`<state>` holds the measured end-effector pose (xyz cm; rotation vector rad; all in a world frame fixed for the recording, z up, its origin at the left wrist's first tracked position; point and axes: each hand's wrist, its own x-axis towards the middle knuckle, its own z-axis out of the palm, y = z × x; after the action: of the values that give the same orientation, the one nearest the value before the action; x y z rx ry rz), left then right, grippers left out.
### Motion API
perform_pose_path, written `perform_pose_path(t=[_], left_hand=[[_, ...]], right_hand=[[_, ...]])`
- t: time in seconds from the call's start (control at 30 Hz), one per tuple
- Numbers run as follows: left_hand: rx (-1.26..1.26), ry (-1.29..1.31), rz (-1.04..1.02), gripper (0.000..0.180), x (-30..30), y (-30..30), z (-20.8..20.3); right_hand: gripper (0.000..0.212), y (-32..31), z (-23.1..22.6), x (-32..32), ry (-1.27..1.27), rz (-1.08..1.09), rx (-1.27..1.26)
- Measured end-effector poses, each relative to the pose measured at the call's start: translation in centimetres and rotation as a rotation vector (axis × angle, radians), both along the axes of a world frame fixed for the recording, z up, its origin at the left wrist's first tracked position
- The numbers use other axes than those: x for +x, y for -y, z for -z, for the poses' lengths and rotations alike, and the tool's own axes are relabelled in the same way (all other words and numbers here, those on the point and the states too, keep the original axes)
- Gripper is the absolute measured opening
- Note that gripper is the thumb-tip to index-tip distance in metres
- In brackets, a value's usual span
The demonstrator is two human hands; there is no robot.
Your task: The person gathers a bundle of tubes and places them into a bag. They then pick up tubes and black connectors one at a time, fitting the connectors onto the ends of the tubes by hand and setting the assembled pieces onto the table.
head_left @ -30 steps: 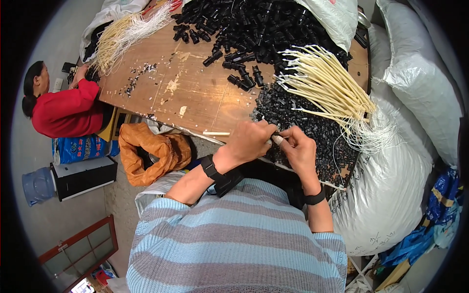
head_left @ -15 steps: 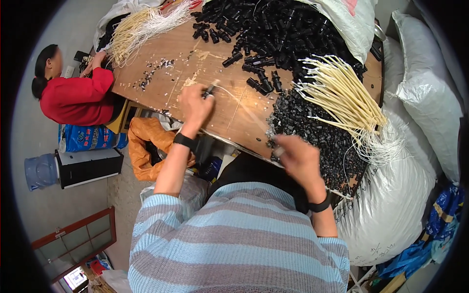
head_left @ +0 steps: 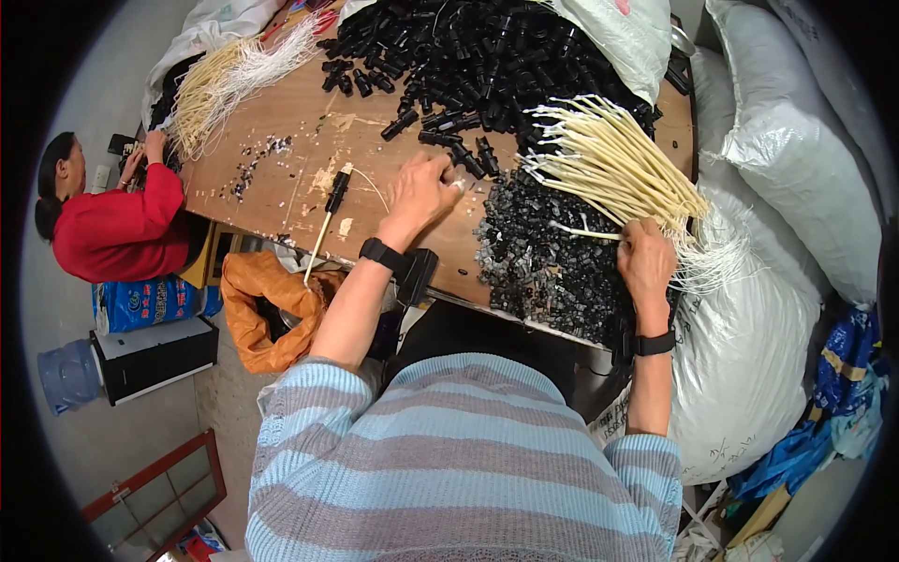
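tube (head_left: 590, 232) in right fingers (head_left: 641, 228), left fingers (head_left: 434, 167) near black connectors (head_left: 487, 156)

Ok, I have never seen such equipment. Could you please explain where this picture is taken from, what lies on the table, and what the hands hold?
There is no machine here: a person works bare-handed, seen by a fisheye camera worn on the head and looking down, which makes straight edges bend. On the wooden table lie a heap of black fittings, many small dark pieces and a bundle of pale tubes. The right hand holds one pale tube; the left hand is close to the fittings, but whether it grips one is hidden.
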<state>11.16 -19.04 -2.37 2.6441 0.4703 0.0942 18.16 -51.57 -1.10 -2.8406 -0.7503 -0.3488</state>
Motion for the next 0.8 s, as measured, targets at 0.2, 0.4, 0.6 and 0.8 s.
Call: perform_pose_path(t=[0.2,0.4,0.6,0.8], left_hand=[[-0.149,0.288,-0.022,0.004,-2.3,0.1,1.8],[-0.4,0.18,0.144,0.038,-3.7,1.9,1.1],[-0.582,0.246,0.104,0.037,-4.1,2.5,0.8],[-0.591,0.224,0.272,0.043,-4.1,3.1,0.6]], right_hand=[[0.009,-2.2,-0.8,-1.7,0.113,-0.351,0.199],[0.008,-3.4,0.5,-2.0,-0.046,-0.434,0.145],[0.027,-5.2,-0.5,-3.5,0.084,-0.408,0.28],[0.021,-6.0,0.2,-5.7,-0.095,-0.391,0.229]])
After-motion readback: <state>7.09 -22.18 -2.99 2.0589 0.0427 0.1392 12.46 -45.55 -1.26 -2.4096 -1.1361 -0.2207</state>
